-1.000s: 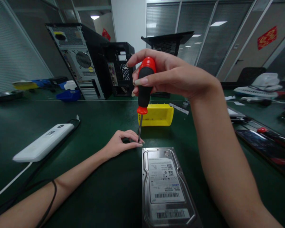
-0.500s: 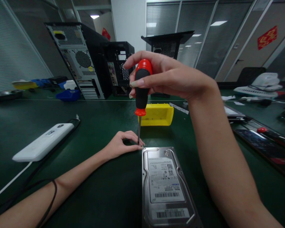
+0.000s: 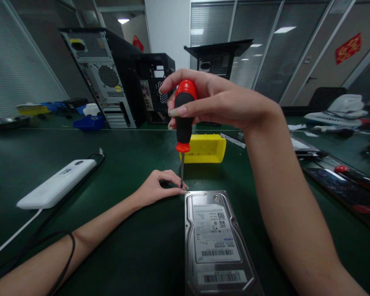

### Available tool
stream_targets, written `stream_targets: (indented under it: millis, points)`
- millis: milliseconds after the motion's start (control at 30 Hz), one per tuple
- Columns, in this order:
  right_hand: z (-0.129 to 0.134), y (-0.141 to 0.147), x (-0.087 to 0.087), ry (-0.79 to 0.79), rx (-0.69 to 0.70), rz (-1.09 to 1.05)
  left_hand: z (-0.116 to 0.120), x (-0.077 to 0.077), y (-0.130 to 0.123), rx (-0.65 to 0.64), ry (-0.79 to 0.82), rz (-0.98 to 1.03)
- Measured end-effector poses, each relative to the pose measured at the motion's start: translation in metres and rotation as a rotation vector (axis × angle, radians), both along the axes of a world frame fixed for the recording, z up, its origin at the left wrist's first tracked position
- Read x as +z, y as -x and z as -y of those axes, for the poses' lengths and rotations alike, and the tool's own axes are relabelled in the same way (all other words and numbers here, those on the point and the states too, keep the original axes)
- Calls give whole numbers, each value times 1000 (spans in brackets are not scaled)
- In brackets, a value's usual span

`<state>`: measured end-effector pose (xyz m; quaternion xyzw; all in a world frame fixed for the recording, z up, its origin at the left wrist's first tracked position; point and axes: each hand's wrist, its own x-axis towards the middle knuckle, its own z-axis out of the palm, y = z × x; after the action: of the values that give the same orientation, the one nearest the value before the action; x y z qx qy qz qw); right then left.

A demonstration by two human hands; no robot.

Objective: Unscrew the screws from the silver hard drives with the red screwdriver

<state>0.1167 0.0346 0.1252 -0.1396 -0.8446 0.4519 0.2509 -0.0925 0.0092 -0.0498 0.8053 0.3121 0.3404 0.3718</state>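
A silver hard drive (image 3: 217, 234) with a printed label lies on the green table, running toward me. My right hand (image 3: 203, 96) is wrapped round the red and black handle of a screwdriver (image 3: 184, 119), held upright with its shaft pointing down. Its tip is just above the drive's far left corner, between the fingers of my left hand (image 3: 162, 186). The left thumb and fingertips come together in a pinch at that corner; whatever sits between them is too small to make out.
Behind the drive lies a yellow bin (image 3: 206, 149) on its side. Computer cases (image 3: 109, 78) stand along the back. A white power strip (image 3: 58, 183) is on the left, and a black cable (image 3: 71, 246) crosses my left forearm. A phone-like dark panel (image 3: 342, 197) lies at right.
The screwdriver has shifted slightly to the right and down, its shaft more upright. My left hand stays at the drive's corner.
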Motion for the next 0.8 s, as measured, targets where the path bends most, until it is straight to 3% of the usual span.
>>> stream_targets:
  millis: [433,800]
  points:
    - [0,1,1,24,-3,0,-2,1,2,-13,6,6]
    - [-1,1,1,67,-15,16,-11,-2,8,-39,118,-41]
